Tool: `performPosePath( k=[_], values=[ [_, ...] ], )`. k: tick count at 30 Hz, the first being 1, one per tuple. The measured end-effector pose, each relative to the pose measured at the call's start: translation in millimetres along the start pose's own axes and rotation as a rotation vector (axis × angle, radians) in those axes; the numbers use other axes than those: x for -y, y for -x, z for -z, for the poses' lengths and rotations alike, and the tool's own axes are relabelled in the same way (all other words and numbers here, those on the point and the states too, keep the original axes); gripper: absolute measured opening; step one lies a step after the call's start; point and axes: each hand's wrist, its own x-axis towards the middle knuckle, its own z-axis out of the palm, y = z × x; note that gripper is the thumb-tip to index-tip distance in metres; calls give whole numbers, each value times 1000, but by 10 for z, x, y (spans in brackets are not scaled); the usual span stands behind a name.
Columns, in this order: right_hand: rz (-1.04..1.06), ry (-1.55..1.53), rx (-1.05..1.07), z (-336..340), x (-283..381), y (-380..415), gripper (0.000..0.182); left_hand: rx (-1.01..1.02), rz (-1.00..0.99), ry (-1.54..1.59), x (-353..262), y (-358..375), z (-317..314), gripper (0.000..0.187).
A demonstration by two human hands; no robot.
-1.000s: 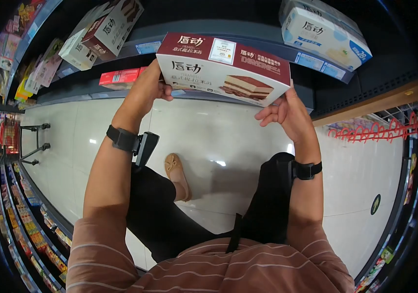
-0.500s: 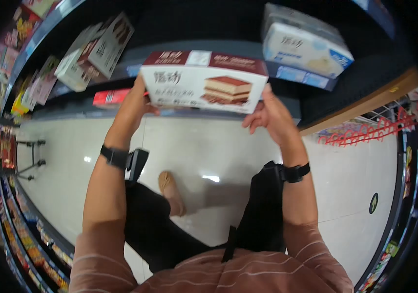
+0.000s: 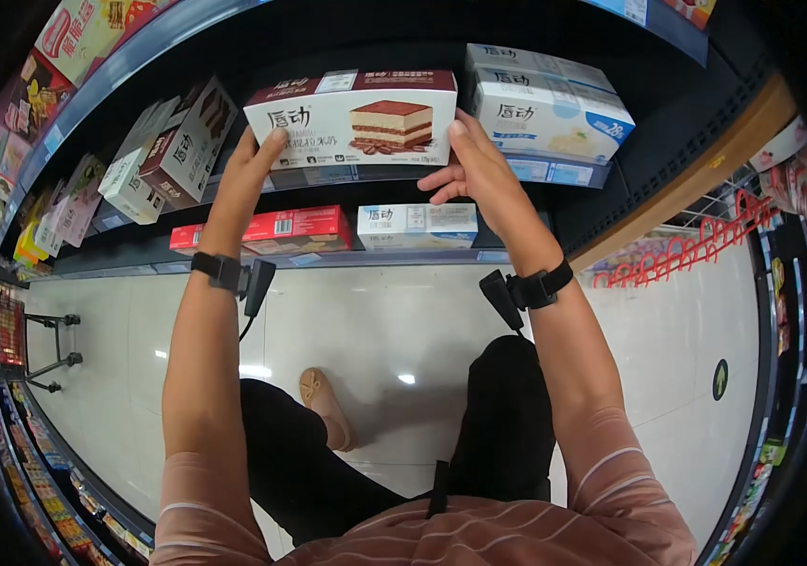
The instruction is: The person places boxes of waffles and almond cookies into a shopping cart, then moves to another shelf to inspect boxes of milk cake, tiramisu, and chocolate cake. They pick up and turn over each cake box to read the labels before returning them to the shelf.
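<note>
A white and brown cake box [image 3: 323,123] with a picture of layered cake is at the front of the dark shelf, its printed face towards me. My left hand [image 3: 255,162] grips its left end, thumb on the front face and the other fingers mostly hidden. At the right end, my right hand [image 3: 479,168] presses its thumb against the box's edge, while some of its fingers reach out below the box. Just right of it stand white and blue cake boxes [image 3: 545,118], one behind another.
More brown and white boxes [image 3: 187,151] stand on the shelf to the left. On the lower shelf lie red boxes [image 3: 298,228] and a white-blue box [image 3: 418,226]. A wooden edge [image 3: 677,170] and red hooks [image 3: 686,247] are at right; a shopping cart [image 3: 3,330] is far left.
Both hands have carried the cake box farther away from my body, onto the shelf front beside the white-blue boxes. The view has shifted, and more of the lower shelf shows.
</note>
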Motion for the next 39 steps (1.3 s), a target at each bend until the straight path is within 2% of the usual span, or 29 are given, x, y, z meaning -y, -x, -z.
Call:
performPosePath(
  k=[11,16,20,25,28,34,35,39],
  values=[
    [-84,175,-38,44,-27,-190,67,-53,81,-222,110,-204,-8,66],
    [-100,229,-71,52,-14,-197,70,-57,40,-323,151,-253,-18,67],
    [-112,296,-61,65,41,-195,64,-72,14,-325,147,-260,-53,67],
    [-114,376,-89,37,37,-184,56,-95,-32,-349,192,-287,-110,57],
    [-83,407,-117,37,-50,-187,56,-107,-20,-416,177,-280,-140,52],
    [159,538,-194,-41,-235,-140,59,-100,-57,-516,181,-246,-238,48],
    [150,558,-197,-49,-235,-87,59,-103,-66,-519,204,-252,-247,48],
    [223,467,-236,-91,-315,50,60,-97,-53,-533,114,-195,-263,45]
  ],
)
